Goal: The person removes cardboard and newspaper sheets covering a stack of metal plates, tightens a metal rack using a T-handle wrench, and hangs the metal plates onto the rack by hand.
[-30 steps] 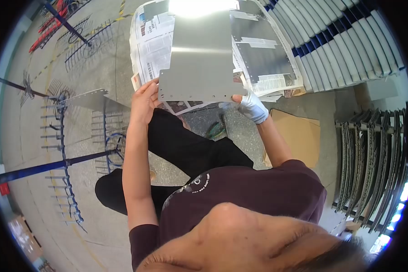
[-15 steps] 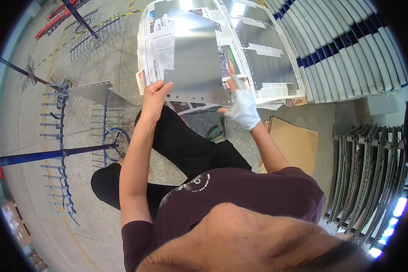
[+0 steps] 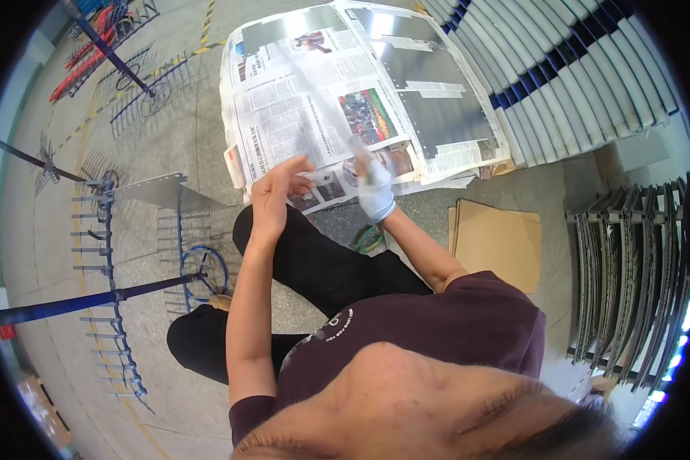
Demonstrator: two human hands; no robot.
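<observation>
My bare left hand [image 3: 278, 188] is raised just before the near edge of the newspaper [image 3: 272, 115], fingers loosely curled and apart, with nothing visible in them. To its right is my right hand [image 3: 375, 192] in a white glove with bare fingertips; its fingers are smeared by motion. From those fingertips a thin, pale, blurred strip runs up and left over the newsprint; it looks like the metal sheet [image 3: 326, 103] seen nearly edge-on, gripped at its near end. Beneath, flat grey metal sheets [image 3: 445, 73] lie on the right half of the newspaper, and another lies at the far left.
Padded white slats [image 3: 560, 69] stand in a row at right. Brown cardboard [image 3: 498, 241] lies on the floor, near a rack of dark hanging panels [image 3: 625, 291]. At left are blue hook racks [image 3: 107, 284] and another metal panel [image 3: 157, 192].
The metal sheet was broad and flat, its near edge in my left hand; now it appears turned nearly edge-on. My left hand has let go, and my right hand has moved left.
</observation>
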